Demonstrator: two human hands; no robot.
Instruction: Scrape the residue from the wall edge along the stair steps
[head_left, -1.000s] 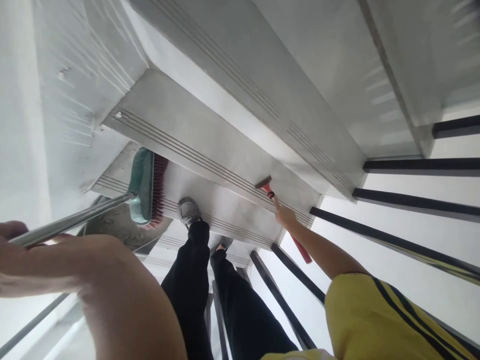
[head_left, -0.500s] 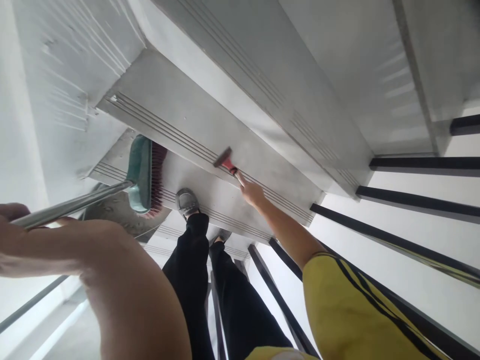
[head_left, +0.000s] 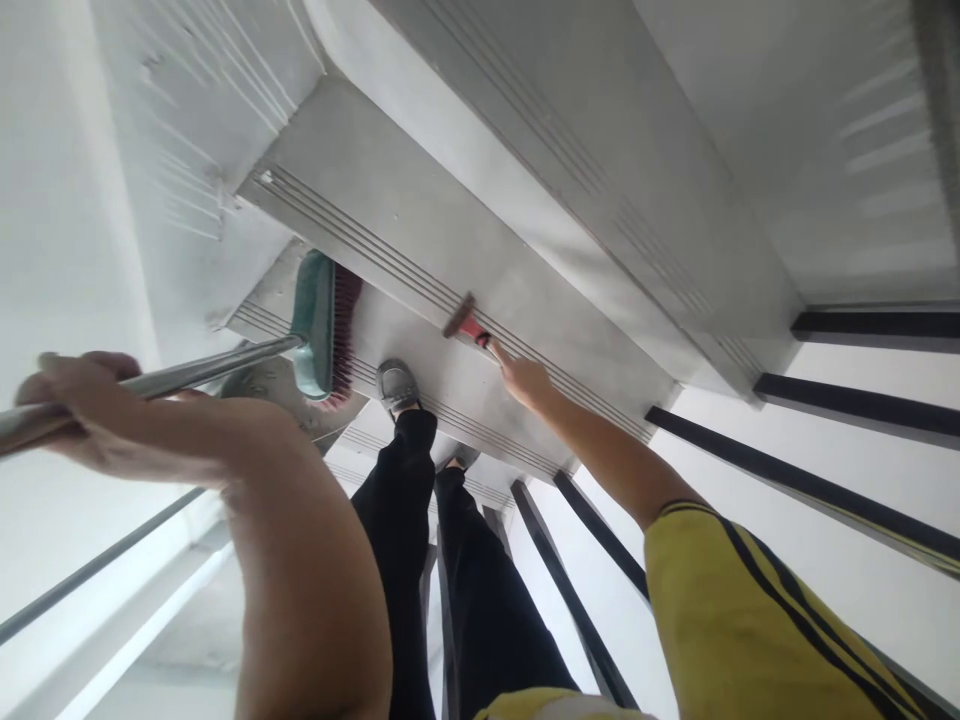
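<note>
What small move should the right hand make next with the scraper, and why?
Probably draw the red-handled scraper further along the grooved stair edge: the right hand presses its blade onto those grooves, while the left hand holds the broom one step lower.

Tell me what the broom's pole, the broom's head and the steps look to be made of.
Pole, gripped by the left hand: likely polished metal, silvery with bright glints. Broom head: probably moulded plastic, smooth teal back; its reddish bristles look synthetic, though that is uncertain. Steps: apparently grey concrete or stone, matt, with grooved lines along the edges. The right hand holds a red-handled scraper.
</note>
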